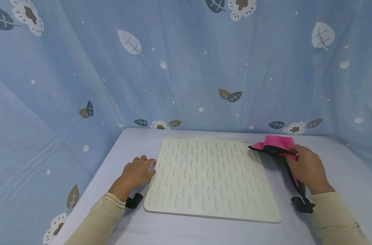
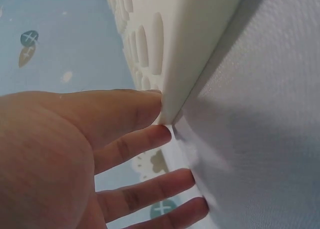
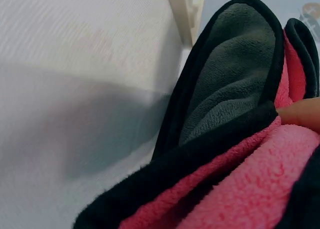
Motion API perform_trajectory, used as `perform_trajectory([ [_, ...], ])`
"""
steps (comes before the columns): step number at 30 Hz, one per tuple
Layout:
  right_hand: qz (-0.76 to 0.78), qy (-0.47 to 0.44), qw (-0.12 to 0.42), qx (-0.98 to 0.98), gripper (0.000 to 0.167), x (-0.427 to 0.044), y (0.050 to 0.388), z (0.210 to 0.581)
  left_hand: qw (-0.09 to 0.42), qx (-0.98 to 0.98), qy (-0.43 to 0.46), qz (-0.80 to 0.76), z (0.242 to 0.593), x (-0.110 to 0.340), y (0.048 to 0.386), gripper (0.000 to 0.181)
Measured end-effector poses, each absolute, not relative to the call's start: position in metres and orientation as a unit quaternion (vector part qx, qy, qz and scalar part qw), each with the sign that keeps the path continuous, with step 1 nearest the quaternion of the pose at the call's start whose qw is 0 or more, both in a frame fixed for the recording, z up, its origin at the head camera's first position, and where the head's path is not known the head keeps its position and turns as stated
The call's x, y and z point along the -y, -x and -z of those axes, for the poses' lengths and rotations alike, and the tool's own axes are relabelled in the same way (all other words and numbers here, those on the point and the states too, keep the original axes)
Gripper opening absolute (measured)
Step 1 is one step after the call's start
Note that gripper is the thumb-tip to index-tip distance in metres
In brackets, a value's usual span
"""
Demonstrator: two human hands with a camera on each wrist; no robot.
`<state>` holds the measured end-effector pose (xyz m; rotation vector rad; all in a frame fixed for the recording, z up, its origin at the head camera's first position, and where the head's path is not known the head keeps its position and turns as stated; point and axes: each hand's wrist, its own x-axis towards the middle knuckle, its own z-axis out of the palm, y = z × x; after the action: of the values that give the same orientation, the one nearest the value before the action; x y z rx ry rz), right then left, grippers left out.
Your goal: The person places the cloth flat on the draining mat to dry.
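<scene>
2 arms in long tan sleeves reach in from the lower edge of the head view, the left forearm (image 1: 97,219) slanting up to the right, the right forearm (image 1: 336,217) up to the left. The left hand (image 1: 138,172) has its thumb (image 2: 125,109) straight and 3 visible fingers (image 2: 150,189) extended, slightly parted. The right hand (image 1: 308,166), its back showing, is curled in a grip.

0 legible txt, nos., brands or signs — all 3 views.
</scene>
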<state>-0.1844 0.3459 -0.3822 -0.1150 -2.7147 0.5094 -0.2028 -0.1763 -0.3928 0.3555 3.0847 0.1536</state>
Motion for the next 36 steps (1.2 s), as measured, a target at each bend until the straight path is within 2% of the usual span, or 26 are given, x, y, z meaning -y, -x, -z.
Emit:
perform_trajectory([
  [8,-0.183,0.023,0.224,0.957,0.036,-0.33,0.181,0.374,0.022,-0.992,-0.113,-0.047,0.394,0.176,0.204,0.045],
  [18,-0.177,0.02,0.264,0.948,0.037,-0.308,0.178,0.36,0.027,-0.992,-0.11,-0.048,0.39,0.174,0.204,0.045],
  [29,-0.18,-0.079,0.357,0.913,0.036,-0.285,0.17,0.352,0.024,-0.992,-0.113,-0.047,0.392,0.175,0.207,0.045],
  [36,-0.193,-0.108,0.371,0.902,0.033,-0.268,0.162,0.344,0.022,-0.992,-0.113,-0.048,0.391,0.174,0.206,0.045],
])
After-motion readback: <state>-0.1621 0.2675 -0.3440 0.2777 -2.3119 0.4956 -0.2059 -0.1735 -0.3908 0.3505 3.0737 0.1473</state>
